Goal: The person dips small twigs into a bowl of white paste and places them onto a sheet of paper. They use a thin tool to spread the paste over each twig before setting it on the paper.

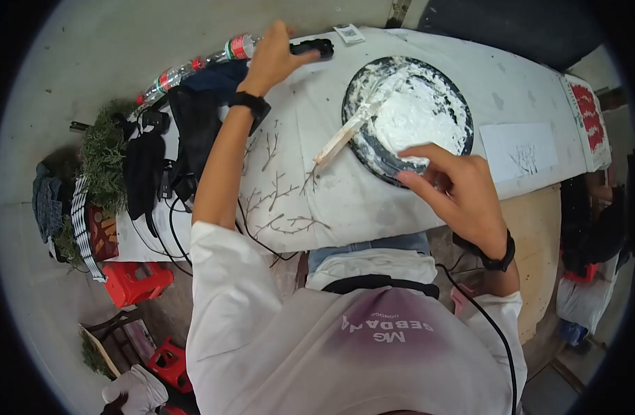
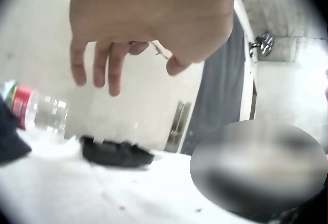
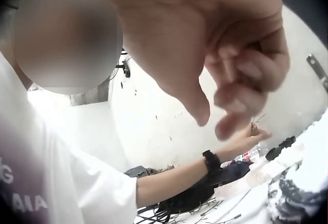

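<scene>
Creamy white paste (image 1: pixel 418 114) seems ready, branching brown twigs (image 1: pixel 274 195) look unused, the left hand (image 1: pixel 272 62) pinches one thin dark twig (image 2: pixel 159 52), and the right hand (image 1: pixel 463 183), thumb parted, holds nothing.

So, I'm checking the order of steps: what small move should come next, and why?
Probably bring the left hand toward the bowl: it holds a small twig off to one side, while the white paste and right hand are at the bowl.

Head cam looks down over the table (image 1: pixel 310 117) — wrist cams close-up, left facing the wall (image 2: pixel 138 116), right sideways; all catch the left hand (image 1: pixel 273 61).
</scene>
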Available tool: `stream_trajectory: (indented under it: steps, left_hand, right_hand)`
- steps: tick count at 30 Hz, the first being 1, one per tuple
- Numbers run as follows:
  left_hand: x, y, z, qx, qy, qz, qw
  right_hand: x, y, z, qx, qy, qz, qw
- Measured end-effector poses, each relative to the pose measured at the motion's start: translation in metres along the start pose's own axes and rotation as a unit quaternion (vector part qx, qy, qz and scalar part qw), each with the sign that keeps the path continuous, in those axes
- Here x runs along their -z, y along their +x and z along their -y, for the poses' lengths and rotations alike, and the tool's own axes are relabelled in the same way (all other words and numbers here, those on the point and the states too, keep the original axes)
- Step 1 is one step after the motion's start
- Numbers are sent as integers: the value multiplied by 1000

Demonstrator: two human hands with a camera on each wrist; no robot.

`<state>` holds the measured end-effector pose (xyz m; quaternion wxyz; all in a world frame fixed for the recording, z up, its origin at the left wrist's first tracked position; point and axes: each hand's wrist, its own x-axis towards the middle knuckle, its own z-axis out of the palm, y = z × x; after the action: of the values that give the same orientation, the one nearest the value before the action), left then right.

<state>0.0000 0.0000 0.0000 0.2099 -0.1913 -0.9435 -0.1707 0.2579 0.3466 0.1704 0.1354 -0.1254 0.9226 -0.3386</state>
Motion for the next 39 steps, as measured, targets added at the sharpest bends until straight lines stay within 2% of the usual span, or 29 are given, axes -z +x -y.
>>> stream_trajectory:
  steps: [2, 3, 4, 5, 7, 8, 9, 10, 11, 12, 14, 15, 17, 19, 21, 22, 24, 25, 26, 27, 29, 30, 31, 33, 34, 37, 39]
  left_hand:
    - [45, -21, -33, 45, -120, -5, 992]
    - [81, -23, -41, 45, -167, -25, 985]
    - [114, -44, -74, 81, -346, 43, 934]
    - [145, -70, -111, 113, -507, 112, 847]
    - [152, -122, -205, 68, -598, -6, 799]
    - [155, -142, -240, 86, -632, -8, 770]
    - [154, -155, -266, 105, -670, -10, 735]
    - [149, -164, -280, 107, -682, 2, 723]
    - [143, -171, -290, 122, -670, 0, 732]
    - [137, -177, -300, 137, -659, -3, 740]
    - [124, -185, -314, 149, -654, -2, 742]
    - [115, -187, -316, 141, -688, 15, 712]
    - [102, -191, -320, 130, -747, 50, 650]
    - [89, -194, -328, 135, -759, 63, 634]
    - [78, -191, -338, 142, -780, 63, 606]
    - [76, -191, -338, 148, -778, 61, 607]
    - [74, -189, -332, 153, -683, 77, 710]
    - [74, -190, -327, 154, -631, 87, 755]
    - [75, -200, -317, 159, -605, 87, 776]
    - [73, -212, -305, 160, -578, 84, 796]
    - [62, -231, -295, 224, -474, 24, 852]
    - [57, -241, -294, 226, -474, 23, 851]
    - [52, -252, -292, 260, -443, 9, 858]
    - [43, -262, -292, 323, -379, -18, 867]
    - [41, -266, -293, 326, -380, -14, 866]
    - [33, -265, -295, 271, -331, 9, 904]
    - [31, -264, -293, 248, -328, 4, 912]
  right_hand:
    - [2, 3, 6, 57, -35, 27, 997]
    - [-11, 8, 14, 100, -54, 13, 993]
    - [-17, 1, 19, 89, -51, 19, 995]
    - [-26, -7, 25, 105, 32, 1, 994]
    - [-43, -17, 30, 143, 184, -50, 971]
    - [-51, -18, 27, 132, 184, -57, 972]
    - [-58, -21, 22, 135, 248, -80, 956]
    - [-65, -26, 15, 135, 310, -103, 935]
    - [-69, -31, 7, 136, 371, -131, 909]
    - [-72, -41, -2, 117, 366, -140, 913]
    - [-76, -60, -18, 81, 421, -101, 898]
    - [-74, -64, -25, 68, 451, -79, 887]
    - [-69, -71, -35, 30, 449, -69, 890]
    - [-64, -75, -45, -30, 443, -41, 895]
    - [-59, -75, -57, -47, 458, -39, 887]
    - [-57, -74, -63, -59, 474, -39, 878]
    - [-52, -71, -78, -75, 493, -35, 866]
    - [-45, -68, -88, -72, 427, -112, 894]
    - [-41, -65, -96, -67, 355, -188, 913]
    - [-38, -58, -104, -68, 354, -185, 914]
    - [-37, -41, -116, -35, 178, -285, 941]
    - [-38, -35, -121, -17, 88, -331, 939]
    - [-41, -29, -126, -16, 87, -330, 940]
    - [-48, -21, -136, 42, -2, -346, 937]
    - [-51, -21, -139, 68, -46, -349, 933]
    - [-55, -14, -142, 79, -104, -342, 931]
    - [-57, -14, -143, 83, -134, -336, 929]
